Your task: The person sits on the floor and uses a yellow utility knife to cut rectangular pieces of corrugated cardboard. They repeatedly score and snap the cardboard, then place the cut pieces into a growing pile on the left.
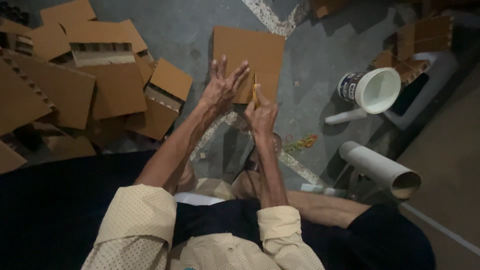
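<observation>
My left hand [222, 85] is raised with its fingers spread and holds nothing; it hovers over the lower left edge of a flat brown cardboard sheet [250, 52] lying on the grey floor. My right hand [261, 114] is closed on a thin yellow tool [255, 90] that points up toward the sheet's lower edge. Both forearms reach out from cream dotted sleeves. Whether the yellow tool touches the cardboard is unclear.
A heap of folded cardboard pieces [90, 80] covers the floor at left. A white plastic bucket [372, 90] lies tipped at right, with a cardboard tube [382, 170] below it and more cardboard [425, 35] behind. Coloured rubber bands [301, 143] lie near my legs.
</observation>
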